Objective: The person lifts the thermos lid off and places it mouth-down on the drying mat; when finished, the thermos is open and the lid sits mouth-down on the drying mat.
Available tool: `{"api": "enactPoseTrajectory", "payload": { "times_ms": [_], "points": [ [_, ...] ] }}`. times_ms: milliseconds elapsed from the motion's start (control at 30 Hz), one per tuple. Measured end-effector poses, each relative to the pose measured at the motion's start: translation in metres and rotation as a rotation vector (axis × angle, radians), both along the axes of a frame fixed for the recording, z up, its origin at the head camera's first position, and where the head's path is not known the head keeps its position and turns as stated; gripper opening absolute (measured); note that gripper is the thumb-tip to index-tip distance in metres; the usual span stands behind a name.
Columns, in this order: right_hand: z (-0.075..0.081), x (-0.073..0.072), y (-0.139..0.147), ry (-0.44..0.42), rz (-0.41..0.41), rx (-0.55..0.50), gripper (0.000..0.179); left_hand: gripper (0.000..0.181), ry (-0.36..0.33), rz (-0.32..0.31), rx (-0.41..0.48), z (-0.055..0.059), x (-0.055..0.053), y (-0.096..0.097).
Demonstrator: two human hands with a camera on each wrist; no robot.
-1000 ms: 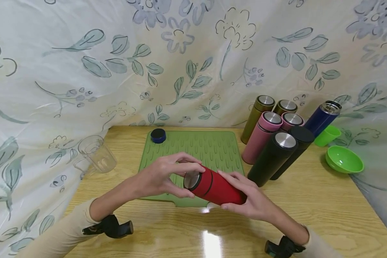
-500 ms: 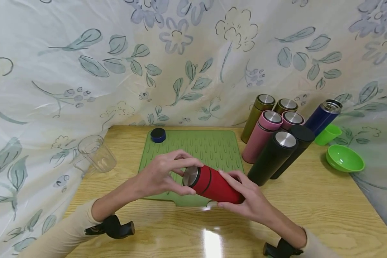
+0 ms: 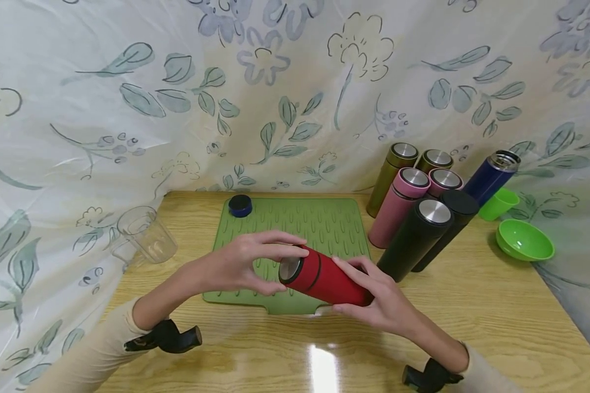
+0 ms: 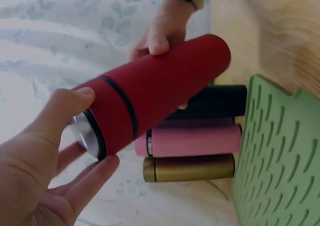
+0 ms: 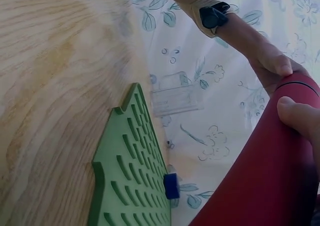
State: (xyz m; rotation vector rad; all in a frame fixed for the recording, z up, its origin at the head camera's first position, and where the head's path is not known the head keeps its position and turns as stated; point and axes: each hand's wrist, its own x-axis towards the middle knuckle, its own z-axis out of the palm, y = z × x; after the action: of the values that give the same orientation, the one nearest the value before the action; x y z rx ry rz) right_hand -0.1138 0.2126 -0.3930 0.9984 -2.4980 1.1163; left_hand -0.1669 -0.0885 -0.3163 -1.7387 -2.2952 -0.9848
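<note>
A red thermos (image 3: 338, 282) with a black ring below its cap is held tilted above the green mat (image 3: 319, 218), its steel-topped end facing left. My left hand (image 3: 248, 265) holds the thermos's cap (image 4: 114, 117), with the thumb on one side and fingertips on the other in the left wrist view. The body is gripped near its base by my right hand (image 3: 381, 297), whose thumb lies along the red side in the right wrist view. A dark blue cap (image 3: 240, 206) sits at the mat's back left corner.
Several thermoses stand at the right: pink (image 3: 398, 210), olive gold (image 3: 390, 177), black (image 3: 415, 240), and an uncapped blue one (image 3: 489, 177). Beyond them are a green cup (image 3: 500, 204) and a green bowl (image 3: 525, 240). A clear mug (image 3: 149, 237) stands at the left.
The left thumb and fingers have shifted slightly on the cap, and the thumb sits a little farther left. The thermos has risen slightly, still in both hands.
</note>
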Motion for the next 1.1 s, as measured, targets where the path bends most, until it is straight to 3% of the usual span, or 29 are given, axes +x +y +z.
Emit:
{"api": "enactPoseTrajectory", "payload": {
  "times_ms": [100,367,533,733,867,1100],
  "points": [
    [0.0007,-0.0001,-0.0002,-0.013,0.014,-0.008,0.078,0.060,0.009,0.027,0.024,-0.0015,0.0006,0.0019],
    [0.0007,-0.0003,-0.0038,0.045,0.007,0.017,0.075,0.059,-0.050,0.111,0.050,-0.0032,0.0049,0.0014],
    [-0.0008,-0.0007,-0.0048,0.027,0.008,0.013,0.076,0.058,-0.064,0.072,0.011,-0.0010,0.0024,-0.0018],
    [-0.0010,-0.0013,-0.0040,0.017,0.005,-0.002,0.077,0.052,-0.116,0.015,0.034,-0.0015,0.0013,-0.0019],
    [-0.0017,-0.0013,-0.0041,0.002,0.002,-0.004,0.078,0.053,-0.140,0.046,0.048,-0.0049,0.0032,-0.0003],
    [-0.0034,-0.0002,-0.0042,-0.034,-0.017,-0.001,0.080,0.055,-0.241,0.115,0.047,-0.0069,0.0063,0.0024]
  ]
}}
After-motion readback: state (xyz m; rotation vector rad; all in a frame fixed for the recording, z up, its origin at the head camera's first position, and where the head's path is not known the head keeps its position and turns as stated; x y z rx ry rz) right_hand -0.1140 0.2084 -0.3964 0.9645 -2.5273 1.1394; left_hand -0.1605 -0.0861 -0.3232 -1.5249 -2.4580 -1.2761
